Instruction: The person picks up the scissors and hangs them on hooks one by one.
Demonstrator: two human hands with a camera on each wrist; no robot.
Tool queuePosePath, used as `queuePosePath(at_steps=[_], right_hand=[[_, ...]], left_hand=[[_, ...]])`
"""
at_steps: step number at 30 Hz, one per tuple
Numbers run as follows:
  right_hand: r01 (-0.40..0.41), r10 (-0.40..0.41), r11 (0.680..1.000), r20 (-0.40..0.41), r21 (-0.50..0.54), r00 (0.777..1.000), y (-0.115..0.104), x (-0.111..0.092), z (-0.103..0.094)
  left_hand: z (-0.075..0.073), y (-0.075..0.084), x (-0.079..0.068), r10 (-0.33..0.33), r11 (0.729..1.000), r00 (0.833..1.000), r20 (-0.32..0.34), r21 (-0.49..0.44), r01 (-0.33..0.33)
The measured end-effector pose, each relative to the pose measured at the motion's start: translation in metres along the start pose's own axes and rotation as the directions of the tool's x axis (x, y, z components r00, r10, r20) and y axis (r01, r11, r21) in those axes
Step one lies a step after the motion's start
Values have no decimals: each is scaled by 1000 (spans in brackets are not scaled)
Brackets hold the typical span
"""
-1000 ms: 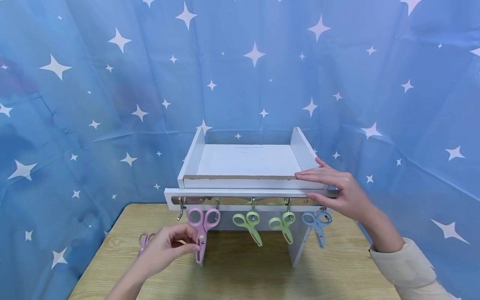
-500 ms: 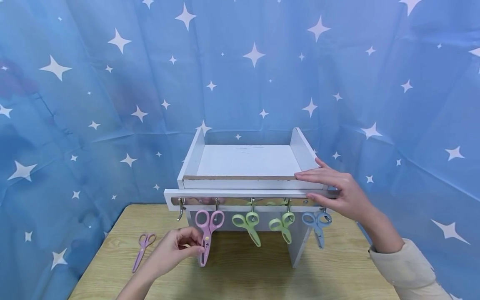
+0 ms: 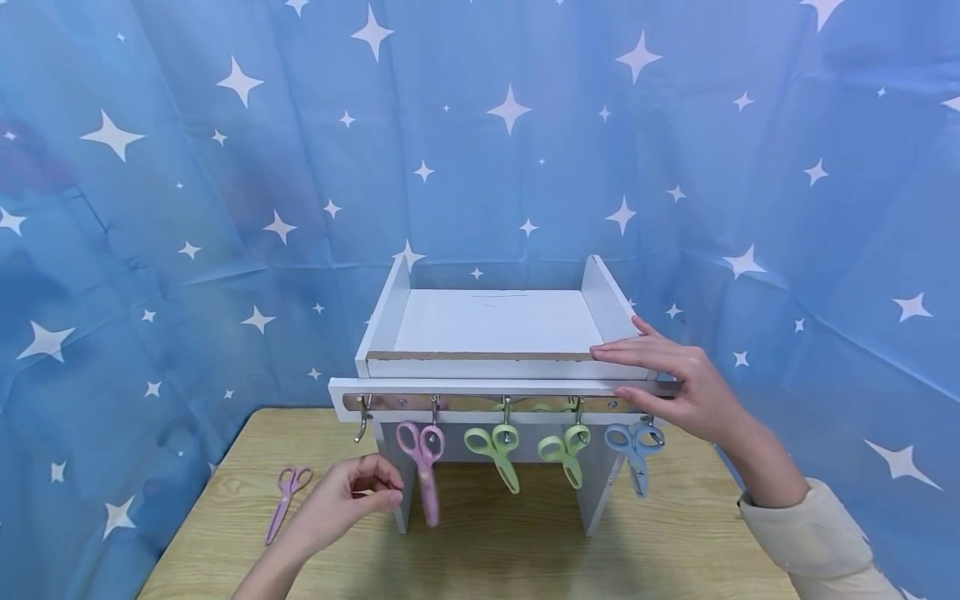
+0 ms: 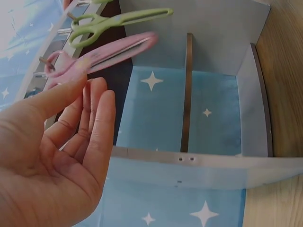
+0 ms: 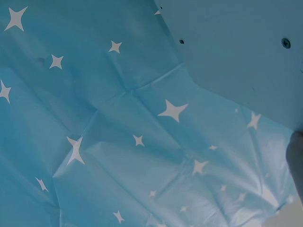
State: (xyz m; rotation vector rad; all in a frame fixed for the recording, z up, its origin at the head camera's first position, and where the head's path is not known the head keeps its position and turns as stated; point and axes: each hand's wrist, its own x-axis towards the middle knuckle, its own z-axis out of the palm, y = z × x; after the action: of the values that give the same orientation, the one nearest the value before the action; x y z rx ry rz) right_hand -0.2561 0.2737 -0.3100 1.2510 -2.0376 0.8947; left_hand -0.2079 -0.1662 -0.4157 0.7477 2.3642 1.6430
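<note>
Pink scissors (image 3: 427, 493) hang tilted and blurred from the second hook from the left on the hook rail (image 3: 465, 386). Just left of their blades is my left hand (image 3: 347, 504), its fingers loosely bent with nothing between them. In the left wrist view, the thumb tip overlaps the handles of those scissors (image 4: 109, 55). My right hand (image 3: 678, 379) rests on the front right corner of the white shelf (image 3: 480, 367), fingers stretched over the upper edge and thumb against the rail. Two green scissors (image 3: 504, 462) and blue scissors (image 3: 637, 468) hang further right.
Purple scissors (image 3: 282, 510) lie on the wooden table (image 3: 240, 454) at the left. The leftmost hook (image 3: 362, 423) bears nothing. The shelf stands on side panels (image 3: 596, 492), and a blue star-patterned curtain (image 3: 480, 183) hangs behind it.
My left hand shifted slightly right with the pink scissors, then let go of their blades. The scissors swung right on the hook. The purple pair came into fuller view; my right hand stayed put.
</note>
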Motion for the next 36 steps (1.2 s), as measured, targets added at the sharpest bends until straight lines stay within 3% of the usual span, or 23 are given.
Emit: queuePosePath(at_steps=[8, 11, 14, 18, 22, 25, 28, 29, 33, 35, 36], right_hand=[[0, 0, 1000, -4, 0, 1000, -1, 0, -1], [2, -2, 1000, -5, -1, 1000, -2, 0, -1], [1, -1, 1000, -7, -3, 1000, -2, 0, -1], [4, -4, 1000, -16, 5, 1000, -3, 0, -1], [7, -7, 1000, -17, 11, 1000, -2, 0, 0], [9, -9, 1000, -14, 11, 1000, -2, 0, 0], [11, -11, 1000, -14, 12, 1000, -2, 0, 0], [12, -12, 1000, -15, 11, 1000, -2, 0, 0], [12, -12, 1000, -16, 9, 1000, -2, 0, 0], [14, -14, 1000, -15, 10, 1000, -2, 0, 1], [15, -14, 1000, -14, 11, 1000, -2, 0, 1]], left_hand=[[-20, -19, -7, 23, 999, 999, -24, 26, -22], [-34, -30, -11, -52, 998, 999, -13, -23, 52], [-49, -42, -15, -173, 982, 984, -32, -88, 170], [-67, -64, -19, -316, 948, 939, -135, -87, 306], [-79, -90, -25, -422, 903, 870, -254, -35, 428], [-86, -110, -27, -470, 865, 822, -321, 15, 501], [-91, -130, -27, -482, 824, 791, -377, 111, 555], [-93, -137, -27, -482, 807, 784, -392, 151, 571], [-98, -162, -32, -524, 707, 730, -438, 254, 660], [-98, -171, -36, -559, 643, 692, -457, 289, 710], [-97, -174, -38, -585, 603, 659, -472, 290, 743]])
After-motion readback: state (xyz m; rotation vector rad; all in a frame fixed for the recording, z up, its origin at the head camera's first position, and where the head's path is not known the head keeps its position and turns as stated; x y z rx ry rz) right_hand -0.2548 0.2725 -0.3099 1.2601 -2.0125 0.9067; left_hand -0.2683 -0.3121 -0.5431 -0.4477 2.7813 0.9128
